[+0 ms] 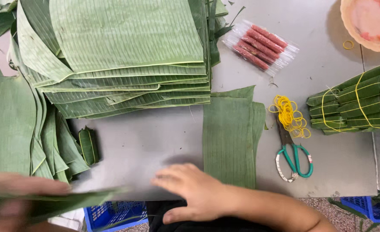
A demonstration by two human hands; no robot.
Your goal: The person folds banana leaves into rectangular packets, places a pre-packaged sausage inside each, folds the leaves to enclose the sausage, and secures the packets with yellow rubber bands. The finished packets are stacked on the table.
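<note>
My right hand (pixel 190 191) lies palm down on the grey table (pixel 142 146) with its fingers spread and nothing in it. It touches the left edge of a cut banana leaf strip (pixel 228 137) that lies flat. At the lower left, blurred, my left hand (pixel 18 189) grips a long banana leaf piece (pixel 76 201) that reaches toward the right hand. A small folded leaf parcel (pixel 89 146) sits on the table just above that piece.
A tall stack of banana leaves (pixel 125 51) fills the far left. Red sausages in clear wrap (pixel 261 45), yellow rubber bands (pixel 291 116), teal-handled scissors (pixel 295 160), tied leaf bundles (pixel 357 101) and a pink bowl (pixel 370 21) lie to the right. Blue crates (pixel 112 213) stand below the table edge.
</note>
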